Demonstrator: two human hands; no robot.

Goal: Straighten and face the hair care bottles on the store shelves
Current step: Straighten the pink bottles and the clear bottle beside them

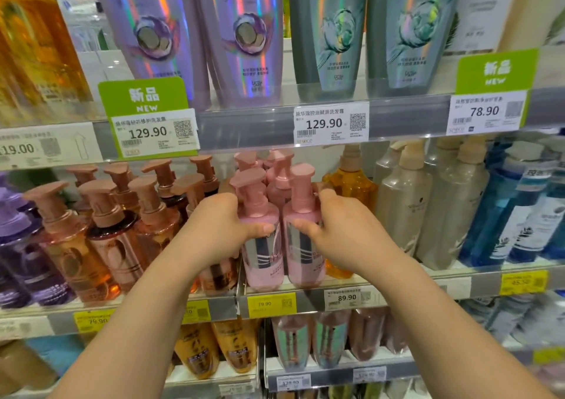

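Pink pump bottles stand at the front of the middle shelf, and both hands are on the front pair. The left hand grips the left bottle at its shoulder, thumb across the front. The right hand grips the right bottle the same way. The two bottles stand just beside each other, labels roughly forward, pump heads not quite aligned.

Trouble here would come from crowding. More pink bottles stand close behind, so a hard push back could knock them over. Twisting both bottles at once may rub their sides together and turn one label off-face. The amber bottle to the right sits near the right hand's knuckles; a wide elbow swing could nudge it. The front edge is close too, so pulling forward risks tipping a bottle off the shelf.
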